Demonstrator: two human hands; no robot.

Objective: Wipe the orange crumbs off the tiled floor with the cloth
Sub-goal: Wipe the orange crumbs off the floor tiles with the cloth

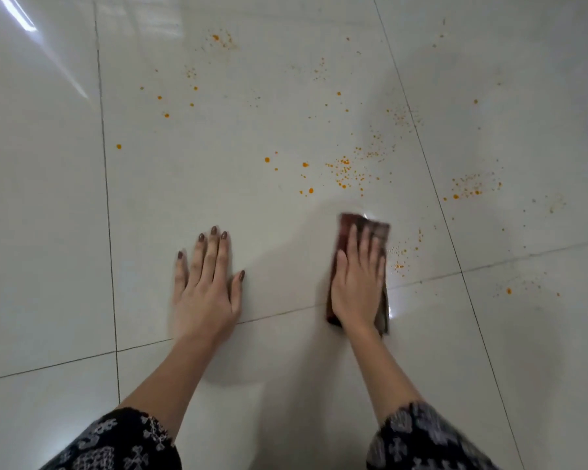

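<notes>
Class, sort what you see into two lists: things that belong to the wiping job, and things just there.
Job: cloth, crumbs, floor, right hand pressing the cloth.
Just there: left hand flat on the floor, patterned sleeves.

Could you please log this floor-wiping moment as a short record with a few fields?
surface: glossy pale tiled floor with dark grout lines
mess: orange crumbs scattered ahead of and to the right of the hands
tool: dark reddish cloth, folded, flat on the floor
right hand: palm down, pressing on the cloth
left hand: flat on bare tile, fingers spread, holding nothing
progress: most crumbs not yet wiped
</notes>
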